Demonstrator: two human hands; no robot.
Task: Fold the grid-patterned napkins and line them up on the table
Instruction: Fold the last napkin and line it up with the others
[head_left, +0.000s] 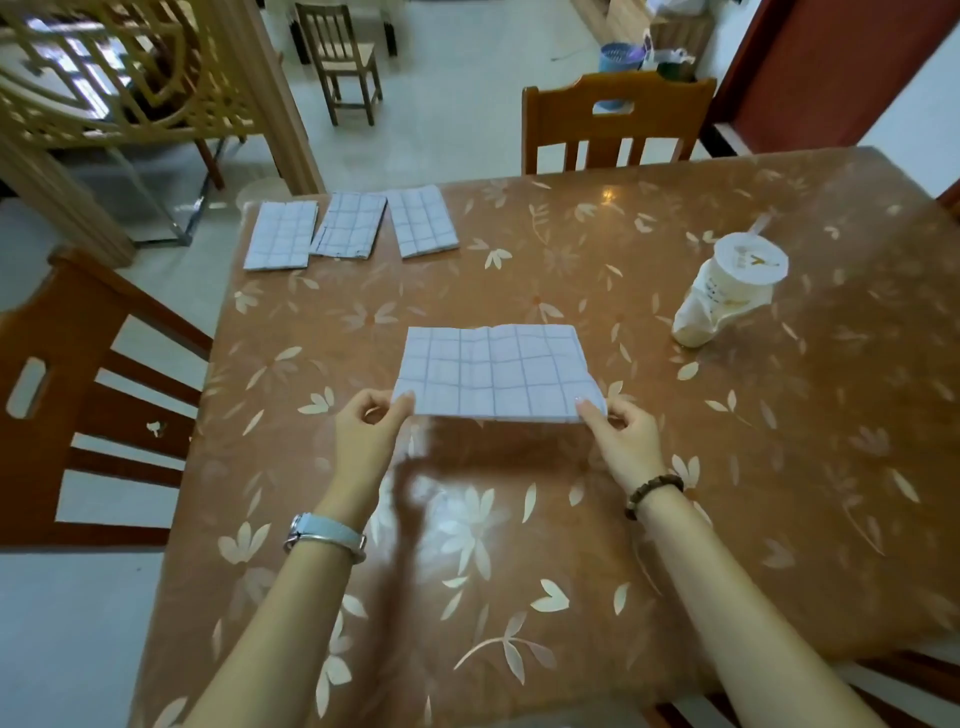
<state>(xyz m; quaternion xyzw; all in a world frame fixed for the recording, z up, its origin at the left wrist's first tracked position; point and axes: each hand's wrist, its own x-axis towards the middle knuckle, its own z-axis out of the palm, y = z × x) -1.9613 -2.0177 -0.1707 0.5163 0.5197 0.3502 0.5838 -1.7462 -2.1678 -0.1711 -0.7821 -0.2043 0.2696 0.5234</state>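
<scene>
We had the big brown table (701, 493) with pale flowers on it, and it filled most of the frame. In the middle lay the napkin (493, 374) we were folding. It was a wide strip with grey grid lines, and its near edge was lifted a little. In the upper left sat three folded napkins (349, 224) in a row, and the middle one was a bit crooked. A squashed white cup (727, 291) stood at the right. Our left hand (366, 431) pinched the napkin's near left corner, and our right hand (626, 436) pinched its near right corner. We think this napkin was only half folded. Next we would likely need to bring one end over the other, match the corners, press it flat and set it beside the row
</scene>
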